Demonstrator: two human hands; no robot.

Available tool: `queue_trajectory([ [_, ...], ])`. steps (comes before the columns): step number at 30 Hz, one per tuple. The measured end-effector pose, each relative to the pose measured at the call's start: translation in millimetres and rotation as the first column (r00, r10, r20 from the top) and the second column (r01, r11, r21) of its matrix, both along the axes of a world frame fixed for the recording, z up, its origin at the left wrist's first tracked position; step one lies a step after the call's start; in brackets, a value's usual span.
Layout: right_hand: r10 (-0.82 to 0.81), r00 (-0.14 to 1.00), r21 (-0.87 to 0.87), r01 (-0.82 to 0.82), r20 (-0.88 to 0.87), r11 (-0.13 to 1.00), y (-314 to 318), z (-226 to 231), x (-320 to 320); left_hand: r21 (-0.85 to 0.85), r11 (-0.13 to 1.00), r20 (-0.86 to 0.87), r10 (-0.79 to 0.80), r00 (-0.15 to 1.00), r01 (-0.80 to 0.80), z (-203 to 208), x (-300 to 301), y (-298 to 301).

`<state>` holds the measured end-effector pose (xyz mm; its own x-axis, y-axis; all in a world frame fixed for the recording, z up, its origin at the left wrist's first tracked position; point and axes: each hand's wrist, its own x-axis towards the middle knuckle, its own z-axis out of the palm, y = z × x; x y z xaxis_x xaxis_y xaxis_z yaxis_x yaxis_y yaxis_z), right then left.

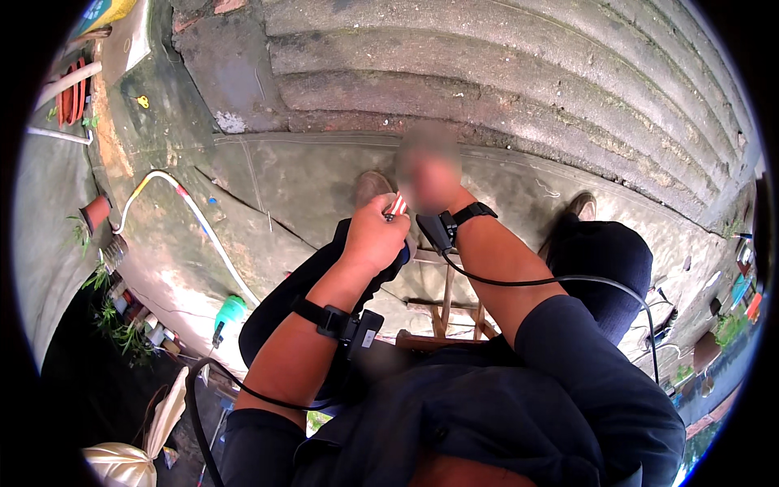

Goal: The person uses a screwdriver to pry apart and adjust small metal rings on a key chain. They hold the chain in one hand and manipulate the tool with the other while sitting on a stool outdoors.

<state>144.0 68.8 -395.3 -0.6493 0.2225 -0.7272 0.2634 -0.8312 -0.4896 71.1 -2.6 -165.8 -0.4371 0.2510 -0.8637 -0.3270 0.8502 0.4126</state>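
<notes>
Probably light and fairly stiff, the small striped object; best pinched along its sides, I'd judge, slipperiness uncertain from where I stand. Looks narrow, orange-red and white, partly covered. Position: just above centre of frame. Left hand grasps it, fingers curled close. Right hand just beside, blurred; cannot tell its grip.

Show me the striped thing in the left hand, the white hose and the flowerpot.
Striped thing (398, 204), head view: its red-and-white side.
Hose (202, 224), head view: its white middle stretch.
Flowerpot (96, 213), head view: its reddish-brown side.
</notes>
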Motion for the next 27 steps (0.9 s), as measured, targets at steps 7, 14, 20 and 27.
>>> queue_trajectory([
  [7,-0.116,0.875,0.511,0.377,-0.470,0.772,-14,-12,-2,-0.121,0.923,-0.223,-0.383,0.896,0.365,7,-5,22],
  [14,-0.215,0.913,0.278,0.319,-0.347,0.906,-18,-47,-4,-0.177,0.749,-0.263,-0.661,0.703,0.639,16,-30,51],
  [20,-0.187,0.912,0.256,0.292,-0.365,0.922,-20,-46,-10,-0.230,0.632,-0.473,-0.737,0.482,0.740,14,-34,44],
  [27,-0.125,0.837,0.449,0.404,-0.532,0.797,-19,-42,-10,-0.078,0.970,0.139,0.240,0.961,-0.231,30,-37,49],
])
